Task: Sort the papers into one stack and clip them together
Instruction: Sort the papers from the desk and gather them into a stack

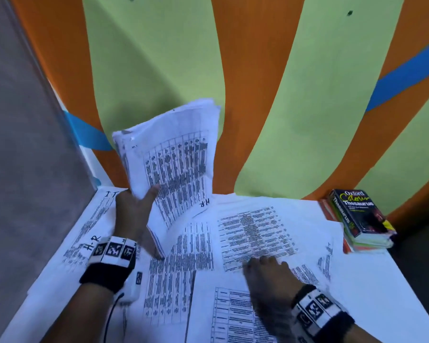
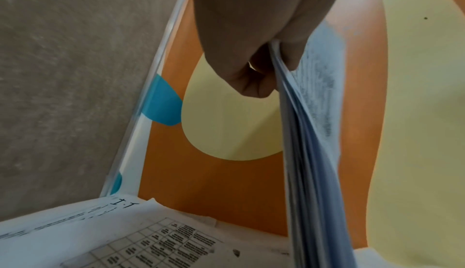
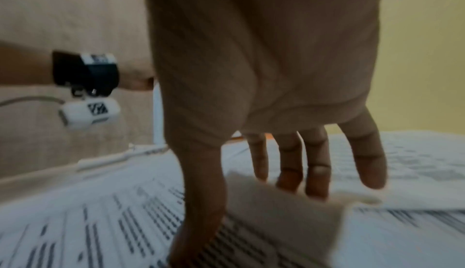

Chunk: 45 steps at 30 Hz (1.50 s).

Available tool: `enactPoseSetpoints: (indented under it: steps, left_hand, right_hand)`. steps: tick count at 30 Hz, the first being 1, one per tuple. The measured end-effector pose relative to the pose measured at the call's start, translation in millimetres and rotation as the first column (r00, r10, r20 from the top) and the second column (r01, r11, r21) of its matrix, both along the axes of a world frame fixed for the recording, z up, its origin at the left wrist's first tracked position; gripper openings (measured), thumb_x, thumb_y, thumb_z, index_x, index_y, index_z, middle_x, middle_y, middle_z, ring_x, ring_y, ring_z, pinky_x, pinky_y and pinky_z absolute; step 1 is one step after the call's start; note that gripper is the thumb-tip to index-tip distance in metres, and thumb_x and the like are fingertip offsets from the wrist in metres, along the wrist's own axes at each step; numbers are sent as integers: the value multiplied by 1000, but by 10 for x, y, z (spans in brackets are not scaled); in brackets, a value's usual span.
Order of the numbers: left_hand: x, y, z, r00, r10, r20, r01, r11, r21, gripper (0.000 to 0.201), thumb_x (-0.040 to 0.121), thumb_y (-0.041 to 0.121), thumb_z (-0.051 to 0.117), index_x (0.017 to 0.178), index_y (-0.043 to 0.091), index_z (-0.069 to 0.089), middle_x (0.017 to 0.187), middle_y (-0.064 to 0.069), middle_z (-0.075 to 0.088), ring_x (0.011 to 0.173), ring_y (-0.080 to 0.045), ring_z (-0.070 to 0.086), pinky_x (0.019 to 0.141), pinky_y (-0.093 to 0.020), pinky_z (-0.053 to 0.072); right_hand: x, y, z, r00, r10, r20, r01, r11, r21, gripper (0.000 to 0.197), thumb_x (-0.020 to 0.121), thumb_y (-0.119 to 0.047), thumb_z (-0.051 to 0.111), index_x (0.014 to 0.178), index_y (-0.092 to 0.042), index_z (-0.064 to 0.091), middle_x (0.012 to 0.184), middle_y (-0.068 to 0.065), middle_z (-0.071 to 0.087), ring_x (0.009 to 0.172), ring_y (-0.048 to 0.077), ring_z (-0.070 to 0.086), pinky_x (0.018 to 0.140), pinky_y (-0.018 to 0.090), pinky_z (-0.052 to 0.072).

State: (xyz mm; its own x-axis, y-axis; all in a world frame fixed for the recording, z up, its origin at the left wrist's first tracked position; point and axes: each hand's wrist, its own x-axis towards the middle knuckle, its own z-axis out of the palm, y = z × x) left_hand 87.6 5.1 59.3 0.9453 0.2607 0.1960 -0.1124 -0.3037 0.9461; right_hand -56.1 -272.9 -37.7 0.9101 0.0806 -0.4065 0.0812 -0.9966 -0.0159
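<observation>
Pinching a raised paper stack (image 1: 173,167), left hand (image 1: 131,214) (thumb in front); right hand (image 1: 270,276) lies flat on loose sheets (image 1: 255,233).

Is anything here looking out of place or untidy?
Yes. The loose sheets lie scattered and overlapping at angles on the table, not stacked. The bundle in the left hand has uneven, fanned edges.

The fingers of the left hand (image 1: 134,211) are hidden behind the held stack (image 1: 173,169) at the grip, the print above that grip is blurred, and the sheet (image 3: 284,208) under the right hand (image 3: 264,97) is smeared.
</observation>
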Motion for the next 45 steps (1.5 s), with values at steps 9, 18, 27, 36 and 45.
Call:
enactPoseSetpoints:
  steps: [9, 18, 27, 36, 45]
  left_hand:
    - [-103, 268, 163, 974, 171, 151, -163, 985, -62, 30, 82, 25, 72, 70, 6, 54, 72, -11, 56, 67, -18, 49, 61, -33, 37]
    - [-206, 746, 149, 954, 299, 25, -298, 954, -14, 32, 85, 27, 69, 76, -2, 60, 79, -13, 61, 77, -17, 55, 64, -29, 36]
    - [-301, 843, -69, 942, 326, -74, -326, 945, 15, 44, 84, 29, 71, 82, -15, 62, 86, -15, 64, 82, -20, 59, 67, -35, 45]
    - [-317, 900, -48, 949, 308, -64, -307, 951, 24, 40, 83, 27, 71, 64, -4, 53, 73, -11, 56, 67, -15, 49, 62, -32, 37]
    - [-274, 868, 64, 963, 268, -26, -269, 962, -43, 33, 83, 24, 72, 73, -3, 56, 81, -13, 58, 76, -20, 53, 66, -34, 38]
  right_hand:
    - [288, -244, 401, 982, -169, -83, 188, 874, 448, 18, 71, -29, 71, 69, -13, 63, 77, 4, 68, 70, 21, 65, 59, 25, 44]
    - [801, 136, 378, 760, -521, -388, 558, 218, 801, 30, 73, -13, 81, 79, 9, 62, 74, 12, 68, 67, 16, 64, 65, 22, 52]
    - [1048, 919, 201, 614, -612, -498, 673, 75, 736, 21, 82, -9, 71, 73, -2, 53, 66, 7, 47, 61, 19, 43, 59, 28, 32]
    - [1022, 921, 191, 659, -640, -395, 556, 60, 829, 11, 71, 0, 76, 77, 4, 68, 76, 12, 64, 64, 20, 60, 60, 29, 49]
    - [352, -300, 353, 392, -555, -734, 466, -568, 678, 24, 74, -14, 82, 77, -10, 59, 56, 10, 52, 42, 22, 55, 43, 32, 49]
